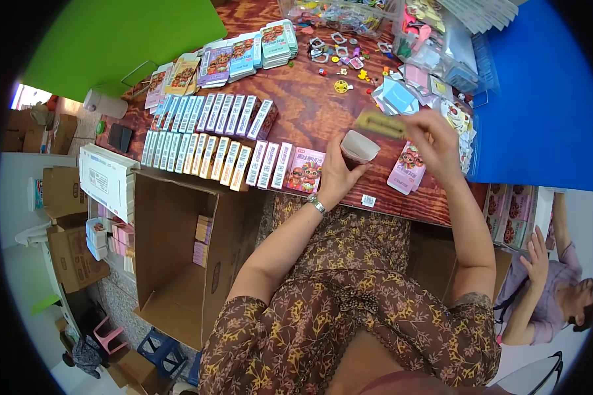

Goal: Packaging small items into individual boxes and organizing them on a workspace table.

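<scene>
My left hand is closed around a small carton, its white inside showing at the open top. To its right, my right hand pinches a flat yellowish packet, smeared by motion, just above and beside the carton's opening. Under the right wrist lies a little stack of flat pink cartons with printed cartoon figures. Left of my left hand, a pink box ends a front row of filled-out boxes, and a second row of blue and purple boxes stands behind.
Flat carton stacks line the table's far left. Small toys, loose cards and plastic bins lie beyond my hands. A large cardboard box sits below the left edge. Another person is at the right.
</scene>
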### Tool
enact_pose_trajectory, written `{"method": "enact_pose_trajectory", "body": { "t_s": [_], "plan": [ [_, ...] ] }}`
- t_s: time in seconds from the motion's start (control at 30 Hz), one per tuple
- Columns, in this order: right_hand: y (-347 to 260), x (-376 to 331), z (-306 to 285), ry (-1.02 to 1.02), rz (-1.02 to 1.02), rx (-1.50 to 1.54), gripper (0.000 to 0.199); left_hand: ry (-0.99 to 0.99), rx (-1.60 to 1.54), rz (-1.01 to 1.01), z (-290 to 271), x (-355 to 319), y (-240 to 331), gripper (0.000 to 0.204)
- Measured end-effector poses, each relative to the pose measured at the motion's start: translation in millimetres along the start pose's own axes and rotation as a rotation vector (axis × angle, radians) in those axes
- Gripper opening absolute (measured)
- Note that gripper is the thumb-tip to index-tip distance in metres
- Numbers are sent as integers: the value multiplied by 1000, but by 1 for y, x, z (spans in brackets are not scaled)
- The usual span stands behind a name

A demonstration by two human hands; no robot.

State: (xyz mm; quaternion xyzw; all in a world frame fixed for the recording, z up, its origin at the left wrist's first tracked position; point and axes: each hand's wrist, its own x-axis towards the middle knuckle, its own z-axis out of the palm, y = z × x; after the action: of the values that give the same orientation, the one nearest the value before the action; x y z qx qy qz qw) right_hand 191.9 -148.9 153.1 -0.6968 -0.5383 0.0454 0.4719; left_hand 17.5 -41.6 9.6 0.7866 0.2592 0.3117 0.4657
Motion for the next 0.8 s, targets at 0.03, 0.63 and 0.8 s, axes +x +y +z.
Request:
{"method": "enact_pose_trajectory", "body": {
  "t_s": [0.03,0.63,0.8],
  "plan": [
    [-10,-2,0,-106,-145,-39,18,9,-5,14,1,0,-2,86],
    [-44,23,37,-711,-364,-645,17,113,46,134,15,-2,-4,84],
    [-21,16,57,-601,-355,-496,18,122,48,159,15,1,-12,84]
  ]
}}
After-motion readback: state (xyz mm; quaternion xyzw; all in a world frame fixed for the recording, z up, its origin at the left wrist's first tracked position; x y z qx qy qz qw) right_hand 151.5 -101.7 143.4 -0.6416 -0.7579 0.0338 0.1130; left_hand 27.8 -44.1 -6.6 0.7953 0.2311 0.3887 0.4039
